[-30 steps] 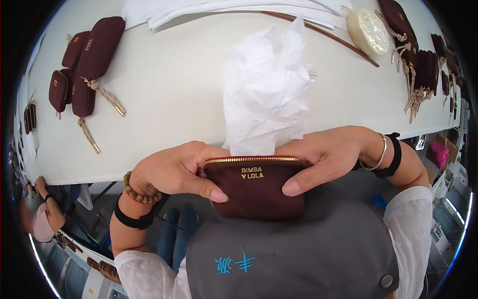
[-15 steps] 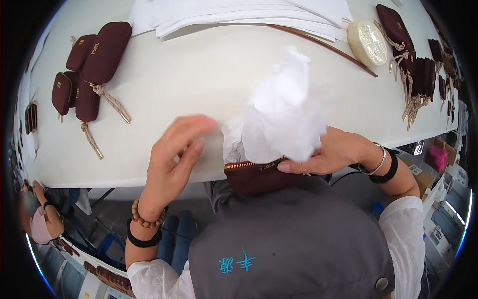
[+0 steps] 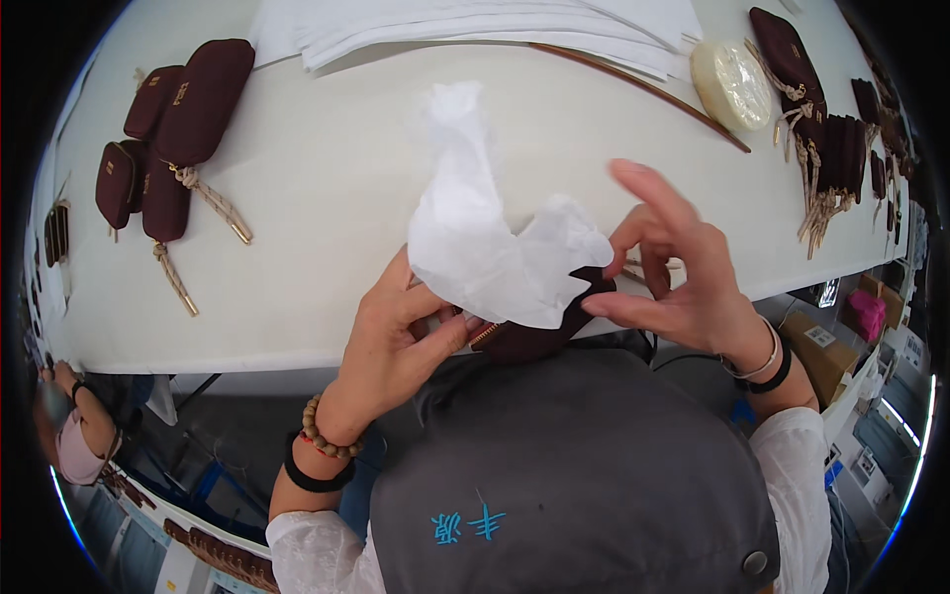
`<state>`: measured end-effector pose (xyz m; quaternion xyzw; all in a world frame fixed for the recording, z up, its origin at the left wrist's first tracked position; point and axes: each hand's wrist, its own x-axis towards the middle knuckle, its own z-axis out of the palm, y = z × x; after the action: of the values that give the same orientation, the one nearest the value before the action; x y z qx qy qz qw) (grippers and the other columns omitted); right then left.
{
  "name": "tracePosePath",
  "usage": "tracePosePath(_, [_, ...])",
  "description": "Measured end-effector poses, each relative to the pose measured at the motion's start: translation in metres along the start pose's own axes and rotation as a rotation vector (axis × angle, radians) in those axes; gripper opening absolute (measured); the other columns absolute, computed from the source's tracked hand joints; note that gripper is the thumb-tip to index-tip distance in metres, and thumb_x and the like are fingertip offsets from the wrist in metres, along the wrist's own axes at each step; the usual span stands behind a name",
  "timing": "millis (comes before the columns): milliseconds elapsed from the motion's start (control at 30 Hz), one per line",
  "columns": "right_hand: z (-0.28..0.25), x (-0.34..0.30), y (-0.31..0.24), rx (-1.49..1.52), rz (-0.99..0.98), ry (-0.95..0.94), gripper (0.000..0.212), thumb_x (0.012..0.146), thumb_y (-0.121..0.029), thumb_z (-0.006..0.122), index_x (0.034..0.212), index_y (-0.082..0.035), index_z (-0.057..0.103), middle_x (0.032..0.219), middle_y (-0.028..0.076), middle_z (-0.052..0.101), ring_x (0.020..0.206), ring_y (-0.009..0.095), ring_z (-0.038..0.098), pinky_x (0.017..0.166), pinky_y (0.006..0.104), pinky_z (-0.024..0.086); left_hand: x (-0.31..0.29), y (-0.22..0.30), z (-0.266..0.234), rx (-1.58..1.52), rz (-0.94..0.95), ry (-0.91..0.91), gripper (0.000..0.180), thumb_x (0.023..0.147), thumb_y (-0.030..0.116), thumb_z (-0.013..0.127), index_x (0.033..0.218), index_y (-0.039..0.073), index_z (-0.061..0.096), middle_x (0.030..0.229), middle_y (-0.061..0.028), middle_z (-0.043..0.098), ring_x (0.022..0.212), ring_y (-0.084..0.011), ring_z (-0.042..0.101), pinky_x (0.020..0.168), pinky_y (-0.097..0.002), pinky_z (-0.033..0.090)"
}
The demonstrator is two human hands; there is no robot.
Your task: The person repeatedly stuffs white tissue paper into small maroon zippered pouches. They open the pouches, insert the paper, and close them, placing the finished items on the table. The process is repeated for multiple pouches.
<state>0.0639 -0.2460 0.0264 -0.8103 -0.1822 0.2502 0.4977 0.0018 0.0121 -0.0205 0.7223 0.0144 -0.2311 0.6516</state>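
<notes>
A dark maroon zip pouch with a gold-toothed zipper lies at the table's near edge, against my apron. Crumpled white tissue paper sticks up from it and covers much of its top. My left hand grips the pouch's left end, thumb beside the zipper; some of its fingers are behind the paper. Around the right end, my right hand is open, index finger raised and thumb tip close to the maroon fabric. Whether that thumb touches it, I cannot tell.
Several maroon pouches with cord pulls lie at the left. White paper sheets, a thin brown stick and a wrapped cream roll are at the back. More maroon pouches line the right. Another person is at far left.
My left hand has come right and taken hold of the pouch's left end. My right hand has let go and spread its fingers. The tissue's upper part has swung left.
</notes>
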Motion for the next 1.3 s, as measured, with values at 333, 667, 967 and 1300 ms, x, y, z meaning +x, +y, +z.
tracePosePath(333, [-0.025, 0.05, 0.032, -0.129, 0.352, 0.241, 0.015, 0.082, -0.016, 0.065, 0.081, -0.001, 0.062, 0.065, 0.003, 0.059, 0.047, 0.009, 0.047, 0.045, 0.0261, 0.037, 0.003, 0.0, 0.007, 0.207, 0.148, -0.107, 0.017, 0.075, -0.007, 0.058, 0.088, 0.002, 0.066, 0.099, -0.0094, 0.059, 0.072, -0.0146, 0.059, 0.059, -0.0259, 0.047])
tracePosePath(667, [-0.024, 0.029, 0.042, -0.743, -0.595, 0.064, 0.023, 0.072, -0.004, 0.064, 0.094, -0.012, 0.06, 0.096, 0.0, 0.059, 0.062, 0.014, 0.058, 0.051, 0.0274, 0.045, -0.014, 0.011, 0.007, 0.282, 0.229, 0.1, 0.051, 0.071, 0.01, 0.076, 0.118, 0.003, 0.056, 0.118, -0.011, 0.061, 0.058, -0.011, 0.052, 0.052, -0.0217, 0.044])
tracePosePath(967, [-0.034, 0.046, 0.022, -0.299, -0.341, -0.3, 0.014, 0.072, -0.004, 0.065, 0.086, -0.009, 0.064, 0.085, 0.002, 0.061, 0.067, 0.022, 0.06, 0.058, 0.032, 0.046, 0.008, 0.007, 0.0, 0.168, 0.171, -0.222, 0.017, 0.082, 0.003, 0.067, 0.097, 0.002, 0.06, 0.078, -0.0047, 0.065, 0.058, -0.0086, 0.053, 0.054, -0.0221, 0.042])
tracePosePath(1300, [-0.01, 0.033, 0.009, -0.082, -0.134, -0.75, 0.027, 0.088, -0.028, 0.056, 0.087, -0.003, 0.066, 0.076, 0.011, 0.063, 0.073, 0.031, 0.06, 0.065, 0.0388, 0.047, 0.014, 0.014, -0.005, 0.554, 0.419, -0.25, 0.017, 0.083, 0.014, 0.063, 0.1, 0.015, 0.06, 0.072, -0.0012, 0.063, 0.06, -0.0231, 0.059, 0.05, -0.0295, 0.043])
